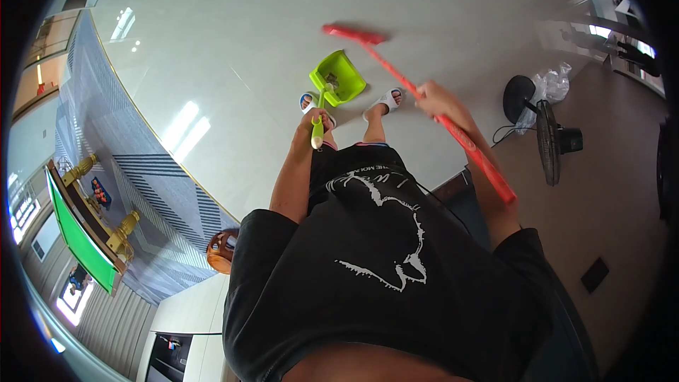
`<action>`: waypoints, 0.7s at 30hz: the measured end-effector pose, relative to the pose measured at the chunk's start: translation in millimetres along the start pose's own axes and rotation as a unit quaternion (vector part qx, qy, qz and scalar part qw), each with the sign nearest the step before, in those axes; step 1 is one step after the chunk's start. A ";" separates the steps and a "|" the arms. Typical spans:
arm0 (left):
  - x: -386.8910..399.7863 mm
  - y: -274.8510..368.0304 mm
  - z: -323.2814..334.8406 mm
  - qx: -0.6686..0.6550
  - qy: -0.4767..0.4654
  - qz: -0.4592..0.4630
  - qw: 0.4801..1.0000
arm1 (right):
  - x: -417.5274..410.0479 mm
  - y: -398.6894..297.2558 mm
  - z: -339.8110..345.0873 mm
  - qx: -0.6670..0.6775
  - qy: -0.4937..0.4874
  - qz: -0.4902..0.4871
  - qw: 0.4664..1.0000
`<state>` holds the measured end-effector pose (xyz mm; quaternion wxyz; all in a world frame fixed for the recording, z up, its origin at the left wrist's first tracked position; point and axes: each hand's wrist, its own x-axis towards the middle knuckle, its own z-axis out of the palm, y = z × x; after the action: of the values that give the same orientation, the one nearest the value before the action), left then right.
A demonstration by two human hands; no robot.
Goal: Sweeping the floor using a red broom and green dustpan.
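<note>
My left hand (314,118) is closed around the handle of a lime-green dustpan (348,78), whose pan is on or just over the floor by my feet with a little grey debris inside. In my right hand (439,100) is the red handle of a long-handled broom or floor squeegee (353,34); its red head lies beyond the dustpan, apart from it, and its shaft slants back along my right forearm. The head is slightly blurred, so its bristles or blade cannot be told.
A black electric fan (548,143) stands at the right beside a clear plastic bag (551,85), with a cable on the floor. At the left are a patterned carpet (159,170), a green-topped pool table (79,228) and a round brown wooden stool or pot (220,252).
</note>
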<state>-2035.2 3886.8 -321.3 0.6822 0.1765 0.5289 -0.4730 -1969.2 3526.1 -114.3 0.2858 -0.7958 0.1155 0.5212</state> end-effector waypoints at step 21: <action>-140.5 -64.5 -38.4 -0.126 -0.075 0.079 0.986 | -26.8 -77.4 3.0 -0.169 0.192 -0.200 0.946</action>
<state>-2109.1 3948.1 -194.2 0.7718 0.0942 0.5160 -0.3595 -1945.8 3587.4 -65.3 0.2180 -0.9243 -0.0824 0.3023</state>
